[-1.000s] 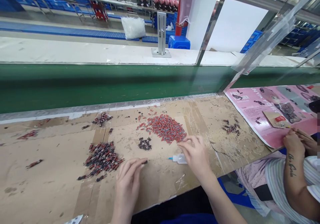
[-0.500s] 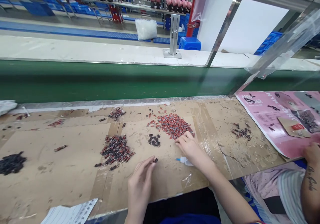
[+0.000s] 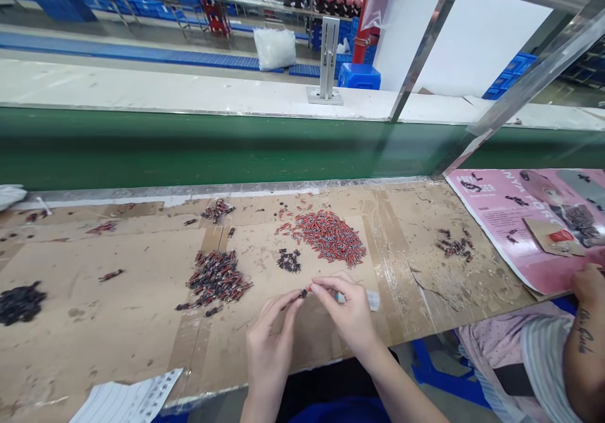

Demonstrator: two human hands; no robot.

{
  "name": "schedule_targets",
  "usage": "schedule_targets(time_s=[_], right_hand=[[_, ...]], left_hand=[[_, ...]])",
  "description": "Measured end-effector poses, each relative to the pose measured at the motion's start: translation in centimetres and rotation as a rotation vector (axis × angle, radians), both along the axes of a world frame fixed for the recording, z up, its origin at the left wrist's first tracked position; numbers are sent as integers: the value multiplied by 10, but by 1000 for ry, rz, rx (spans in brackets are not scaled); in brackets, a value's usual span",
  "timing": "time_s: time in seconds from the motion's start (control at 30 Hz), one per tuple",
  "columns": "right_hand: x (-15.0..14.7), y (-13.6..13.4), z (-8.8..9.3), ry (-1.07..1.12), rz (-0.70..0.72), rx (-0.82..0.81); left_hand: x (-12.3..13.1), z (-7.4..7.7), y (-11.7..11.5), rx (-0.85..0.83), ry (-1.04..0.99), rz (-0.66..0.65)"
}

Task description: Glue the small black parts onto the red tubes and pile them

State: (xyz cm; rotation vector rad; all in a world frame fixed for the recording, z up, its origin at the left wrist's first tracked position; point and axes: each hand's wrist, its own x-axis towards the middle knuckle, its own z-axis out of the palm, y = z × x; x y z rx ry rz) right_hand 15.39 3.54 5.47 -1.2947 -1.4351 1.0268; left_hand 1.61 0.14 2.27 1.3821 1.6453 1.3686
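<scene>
My left hand (image 3: 271, 335) pinches a small black piece (image 3: 303, 293) at its fingertips. My right hand (image 3: 343, 306) pinches a small red piece (image 3: 310, 287) and brings it tip to tip with the black one, over the cardboard worktop (image 3: 118, 335). Just beyond the hands lie a pile of red pieces (image 3: 331, 237), a small heap of black pieces (image 3: 288, 261) and a pile of joined red-and-black pieces (image 3: 217, 280). A small glue bottle (image 3: 371, 299) lies behind my right hand, partly hidden.
A green conveyor belt (image 3: 189, 149) runs along the far edge of the worktop. To the right a co-worker's tattooed arm (image 3: 583, 335) rests by a pink printed sheet (image 3: 510, 221). More black pieces (image 3: 19, 302) lie at far left, and paper (image 3: 123, 401) at the near edge.
My right hand left the red pile with a piece and came back toward me. My left hand lifted its black piece to meet it. The view shifted slightly.
</scene>
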Motion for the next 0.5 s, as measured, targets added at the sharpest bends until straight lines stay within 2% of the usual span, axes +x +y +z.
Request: schedule_targets(time_s=[0.2, 0.3, 0.5], right_hand=[[1, -1, 0, 22, 54, -106], [-1, -2, -4, 90, 55, -173], [-5, -4, -11, 242, 11, -165]], left_hand=[[0, 4, 0, 71, 67, -80], [1, 3, 0, 64, 61, -74], [6, -1, 5, -53, -134, -56]])
